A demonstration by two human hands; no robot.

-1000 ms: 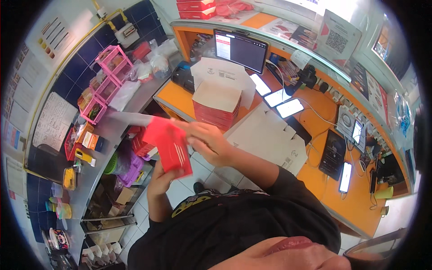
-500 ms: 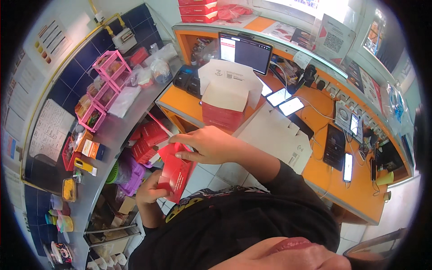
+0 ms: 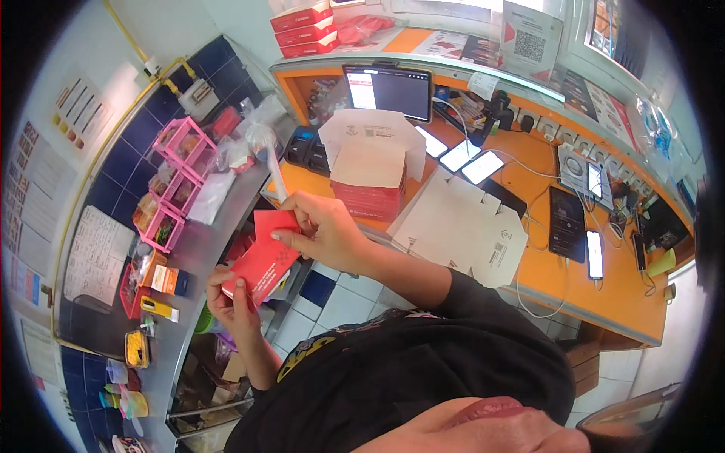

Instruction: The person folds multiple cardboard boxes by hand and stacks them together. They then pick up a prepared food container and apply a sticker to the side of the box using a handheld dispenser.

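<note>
A red cardboard carton (image 3: 266, 259), partly folded, is held in the air between my hands, left of the orange desk. My left hand (image 3: 236, 303) grips its lower left end, thumb on the printed face. At the upper right my right hand (image 3: 326, 232) pinches the carton by a raised flap. A pale narrow strip, seemingly another part of the carton, sticks up beyond my right fingers. On the desk just past my right hand stands a stack of red cartons (image 3: 368, 198) with white insides. Flat white carton blanks (image 3: 468, 234) lie to its right.
The orange desk (image 3: 604, 313) bears a monitor (image 3: 389, 92), several phones, a tablet (image 3: 566, 230) and loose cables. At left runs a metal counter (image 3: 198, 260) with pink baskets (image 3: 181, 185) and a yellow-filled tub (image 3: 137, 349). Red boxes (image 3: 304, 30) sit on the upper shelf.
Both hands have risen and moved slightly with the carton, which has tilted so its printed face shows more. The whole view has also shifted a little.
</note>
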